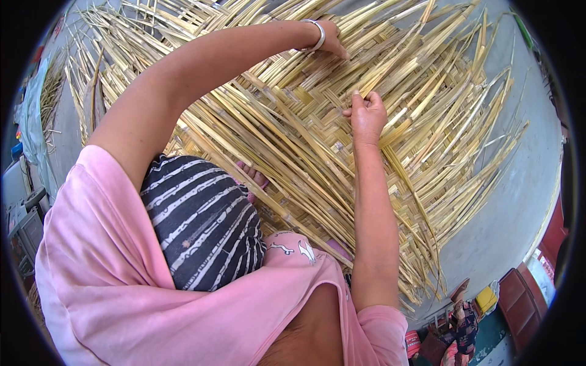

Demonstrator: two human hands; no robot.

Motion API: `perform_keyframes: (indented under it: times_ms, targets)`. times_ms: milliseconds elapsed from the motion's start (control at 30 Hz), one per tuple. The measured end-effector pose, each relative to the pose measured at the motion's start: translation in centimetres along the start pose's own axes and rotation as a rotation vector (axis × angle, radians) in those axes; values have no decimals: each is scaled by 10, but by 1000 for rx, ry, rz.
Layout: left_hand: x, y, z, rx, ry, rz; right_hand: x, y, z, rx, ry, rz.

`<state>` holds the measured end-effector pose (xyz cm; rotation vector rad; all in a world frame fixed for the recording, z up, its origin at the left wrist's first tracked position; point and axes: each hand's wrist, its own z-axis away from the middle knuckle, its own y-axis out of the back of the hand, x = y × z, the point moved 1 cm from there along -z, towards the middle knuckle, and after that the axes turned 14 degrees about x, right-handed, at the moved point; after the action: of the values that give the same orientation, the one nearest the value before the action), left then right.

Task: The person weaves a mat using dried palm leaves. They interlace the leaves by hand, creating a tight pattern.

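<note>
A wide, half-woven mat of split reed strips (339, 146) spreads in front of me, pale yellow to brown, with long loose ends fanning out on several sides. My left hand (331, 40), a silver bangle (318, 35) at its wrist, reaches across to the far part of the mat. Its fingers are bent down around reed strips there, partly hidden by the hand. Closer to me and a little to the right, my right hand (368, 117) is closed in a pinch on a reed strip (383, 74) that runs up to the right.
Grey floor (488, 226) surrounds the mat. A bare foot (253, 175) rests on the mat near my knee. Another person's leg (459, 293) shows at the lower right, beside a dark red panel (519, 299). Clear plastic sheeting (33, 122) lies at the far left.
</note>
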<state>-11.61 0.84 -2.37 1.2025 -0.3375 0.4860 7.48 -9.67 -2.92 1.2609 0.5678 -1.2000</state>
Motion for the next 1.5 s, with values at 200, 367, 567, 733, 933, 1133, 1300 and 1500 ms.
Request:
perform_keyframes:
  times_ms: [200,367,567,733,933,1133,1300,1500]
  targets:
    - [11,16,9,151,-54,49,4,2,2,-10,-5,-150]
    - [14,19,12,230,-183,-129,11,2,-2,-13,-36,-168]
    - [16,6,2,-129,59,298,12,2,-2,-26,-59,-203]
    - [24,-10,-8,-288,218,454,14,3,-3,-40,-34,-292]
    - [31,-19,-4,-178,136,526,17,2,0,-13,-52,-314]
    - [33,-26,-6,-211,145,465,21,1,1,4,-96,-371]
    - [37,-30,-9,-158,181,397,19,2,2,1,-120,-405]
    - [35,-23,2,-141,190,568,24,-3,-3,14,-153,-394]
